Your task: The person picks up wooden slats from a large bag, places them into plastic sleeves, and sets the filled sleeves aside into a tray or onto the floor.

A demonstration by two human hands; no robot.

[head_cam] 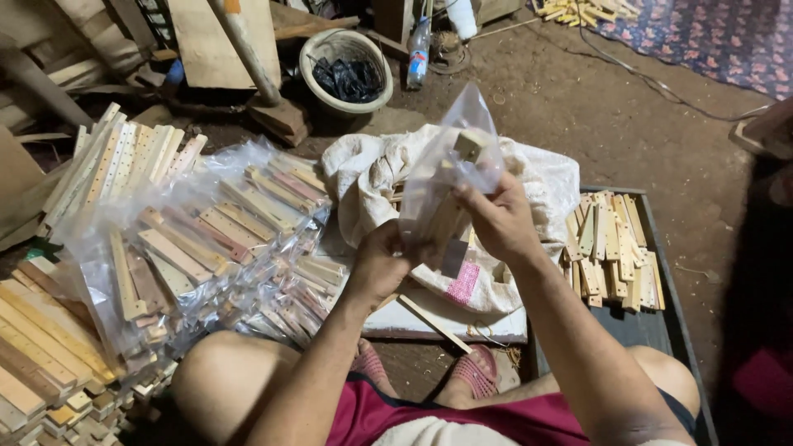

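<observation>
Above the white sack, left hand and right hand both clamp fingers on a clear bag of wood strips.

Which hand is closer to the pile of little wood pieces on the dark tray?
Right. The right hand sits just left of the wood pieces; the left hand is farther left, gripping the clear bag.

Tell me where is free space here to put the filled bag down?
Free: the near end of the dark tray, below the loose wood pieces; bare dirt floor beyond the white sack. Crowded: the pile of bagged wooden strips on the left.
</observation>
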